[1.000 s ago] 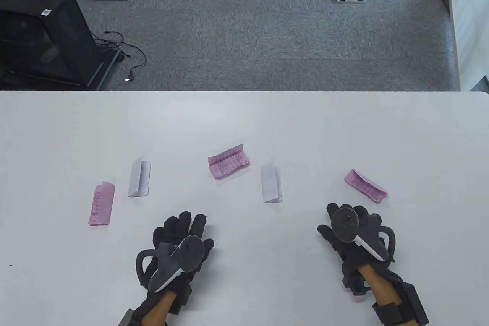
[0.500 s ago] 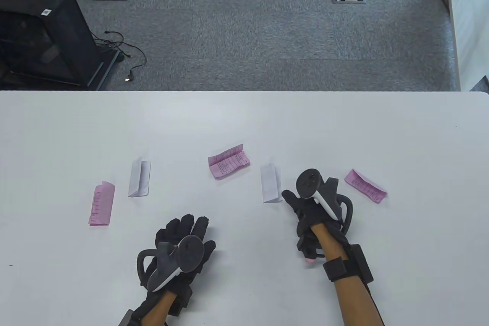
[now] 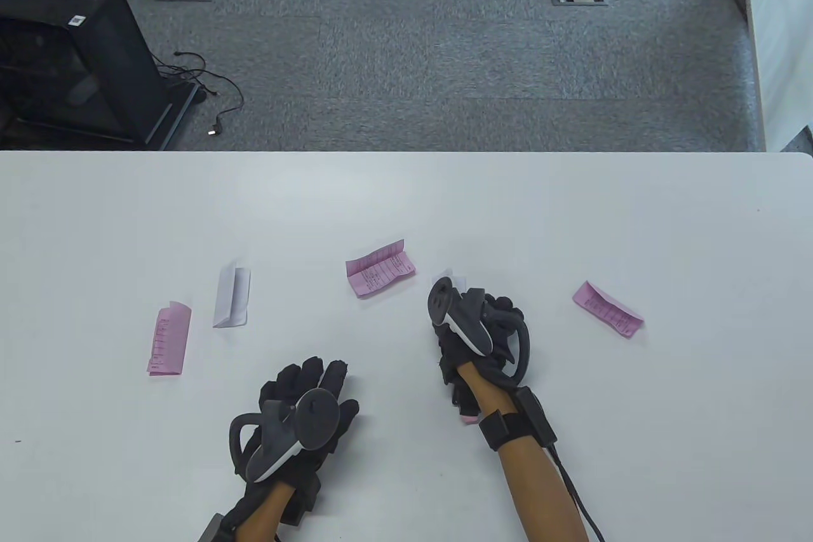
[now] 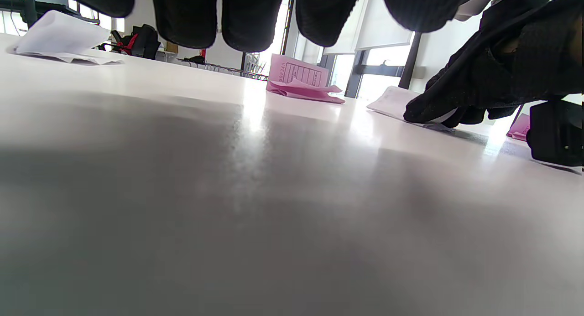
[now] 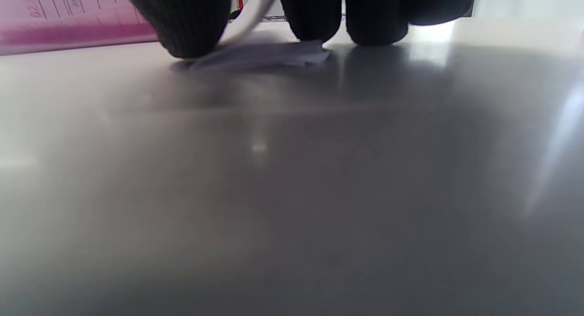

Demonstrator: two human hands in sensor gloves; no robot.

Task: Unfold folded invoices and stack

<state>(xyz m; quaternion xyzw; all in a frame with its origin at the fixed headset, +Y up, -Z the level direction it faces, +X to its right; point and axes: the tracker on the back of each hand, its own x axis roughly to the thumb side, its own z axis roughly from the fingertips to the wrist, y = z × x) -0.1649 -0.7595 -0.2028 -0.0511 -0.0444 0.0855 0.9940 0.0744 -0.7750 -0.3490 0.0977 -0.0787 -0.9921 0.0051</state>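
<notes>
Several folded invoices lie across the white table [image 3: 406,205]. My right hand [image 3: 473,316] has come down on the white folded invoice [image 3: 460,283] right of centre and hides most of it. In the right wrist view my thumb [image 5: 182,24] and fingers [image 5: 374,19] sit on that white invoice [image 5: 273,54], with a raised flap of it pinched between them. The left wrist view shows the white invoice [image 4: 392,104] under those fingers. My left hand [image 3: 308,386] lies flat and open on the bare table near the front, holding nothing.
A pink folded invoice [image 3: 380,267] lies at centre, a white one [image 3: 231,295] and a pink one [image 3: 169,339] to the left, another pink one [image 3: 607,308] to the right. Beyond the table's far edge is grey carpet with a black cabinet [image 3: 70,53].
My right hand has moved left and forward from the front right of the table onto the white invoice right of centre. The left hand has stayed put.
</notes>
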